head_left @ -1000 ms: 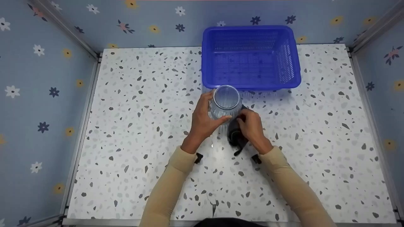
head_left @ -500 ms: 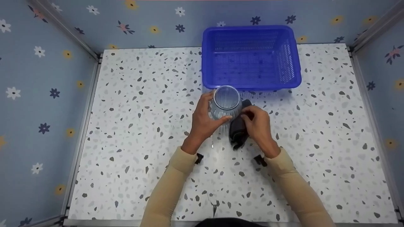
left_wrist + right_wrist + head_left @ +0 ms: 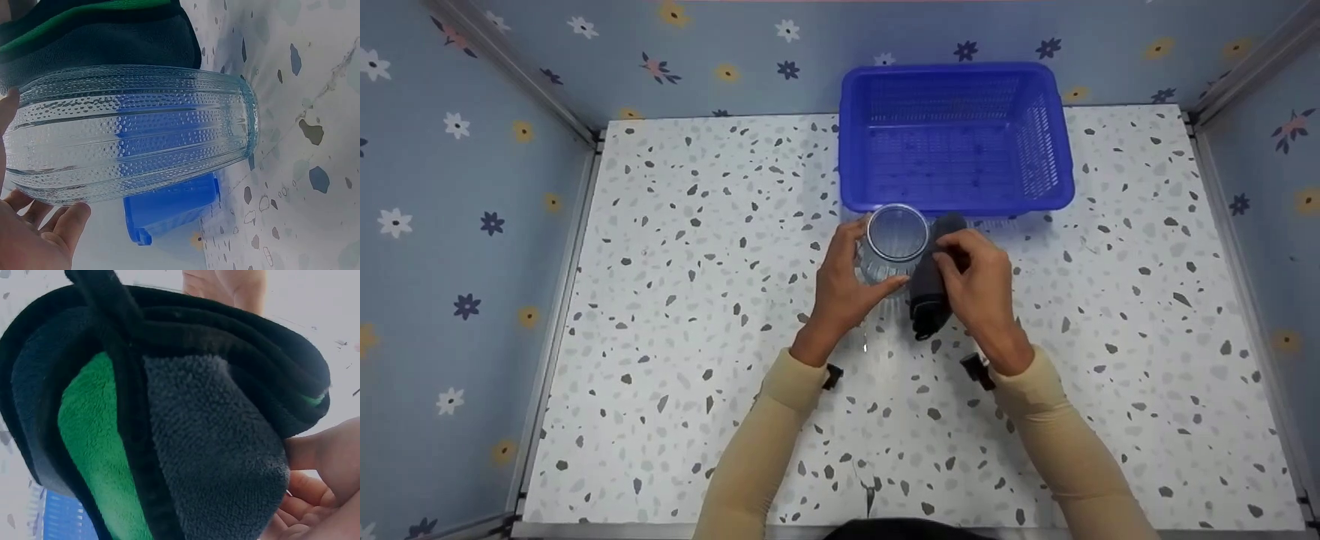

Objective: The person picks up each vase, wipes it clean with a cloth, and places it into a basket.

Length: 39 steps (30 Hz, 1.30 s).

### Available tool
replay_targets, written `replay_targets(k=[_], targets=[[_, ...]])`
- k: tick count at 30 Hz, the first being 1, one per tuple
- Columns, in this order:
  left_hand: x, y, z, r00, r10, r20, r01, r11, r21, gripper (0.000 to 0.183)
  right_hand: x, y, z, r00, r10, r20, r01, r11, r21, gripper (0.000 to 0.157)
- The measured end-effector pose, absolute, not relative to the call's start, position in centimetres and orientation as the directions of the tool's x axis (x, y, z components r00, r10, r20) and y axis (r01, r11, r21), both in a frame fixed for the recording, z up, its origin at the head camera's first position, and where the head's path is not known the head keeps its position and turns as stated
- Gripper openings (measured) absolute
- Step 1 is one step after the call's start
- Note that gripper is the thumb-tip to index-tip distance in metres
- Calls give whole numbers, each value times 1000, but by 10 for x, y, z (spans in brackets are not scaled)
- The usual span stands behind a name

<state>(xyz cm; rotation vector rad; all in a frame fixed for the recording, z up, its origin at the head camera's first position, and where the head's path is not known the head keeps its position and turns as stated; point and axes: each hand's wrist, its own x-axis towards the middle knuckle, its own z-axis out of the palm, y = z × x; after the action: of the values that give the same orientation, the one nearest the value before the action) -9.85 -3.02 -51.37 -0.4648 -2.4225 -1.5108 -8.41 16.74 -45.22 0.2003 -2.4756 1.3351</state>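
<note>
My left hand point(image 3: 841, 289) grips a clear ribbed glass vase point(image 3: 146, 135), thumb on the near side and fingers round the far side. The vase stands upright, its base at the tabletop and its round mouth facing up. Close along its right side is a folded cloth point(image 3: 930, 286), dark grey with black edging. Green inner folds of this cloth point(image 3: 95, 433) show in the right wrist view. My right hand point(image 3: 981, 289) pinches the cloth's right side between thumb and fingers, next to the vase.
A blue plastic basket point(image 3: 952, 206) stands at the back, just beyond the vase and the cloth. The speckled white tabletop point(image 3: 675, 315) runs out to flowered blue panels point(image 3: 457, 240) at the back and sides.
My right hand has moved right and slightly away from me along the cloth. The cloth's far end now reaches nearer the basket, and its near end has drawn in. The left hand and vase stay put.
</note>
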Motion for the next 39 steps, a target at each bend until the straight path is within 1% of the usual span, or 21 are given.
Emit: replay_targets(k=[3,6,7,11,13,15,18,21,26,29,31,33,35,39], targets=[[-98,-31,-513,-916,142,374,399,413,819,85,-85,168,-453,-941,25,337,-270,543,-795,8],[-100,-35,-512,-916,185,356,401,388,830,82,-85,169,-454,-944,22,330,-268,533,-803,9],[-101,-38,-512,-916,207,344,399,375,837,83,-86,170,-454,-944,21,328,-268,532,-804,8],[-106,-47,-510,-905,309,291,380,283,881,76,-86,172,-454,-946,19,323,-266,521,-811,8],[-108,-49,-510,-902,327,282,372,254,893,76,-86,173,-454,-947,18,322,-266,519,-812,8],[-108,-49,-511,-904,320,282,367,247,897,77,-86,173,-454,-947,16,321,-267,520,-811,8],[-104,-45,-512,-919,269,288,360,275,891,83,-86,174,-455,-945,17,325,-269,523,-809,8],[-99,-39,-514,-930,212,301,354,295,888,86,-84,175,-457,-943,19,331,-272,525,-806,9],[-92,-29,-516,-926,131,354,377,318,870,90,-81,174,-460,-939,13,344,-286,528,-800,9],[-90,-25,-515,-925,108,366,379,360,853,96,-79,175,-462,-937,11,350,-292,526,-799,9],[-90,-25,-515,-929,119,350,367,395,842,104,-79,175,-463,-936,9,352,-296,522,-800,9],[-91,-28,-515,-933,157,323,359,416,835,110,-80,175,-464,-936,8,351,-297,515,-804,9],[-93,-32,-514,-929,207,306,366,401,840,107,-80,176,-464,-937,6,350,-298,513,-805,9],[-98,-41,-515,-909,280,309,394,332,857,92,-80,177,-465,-940,8,342,-291,506,-812,10]])
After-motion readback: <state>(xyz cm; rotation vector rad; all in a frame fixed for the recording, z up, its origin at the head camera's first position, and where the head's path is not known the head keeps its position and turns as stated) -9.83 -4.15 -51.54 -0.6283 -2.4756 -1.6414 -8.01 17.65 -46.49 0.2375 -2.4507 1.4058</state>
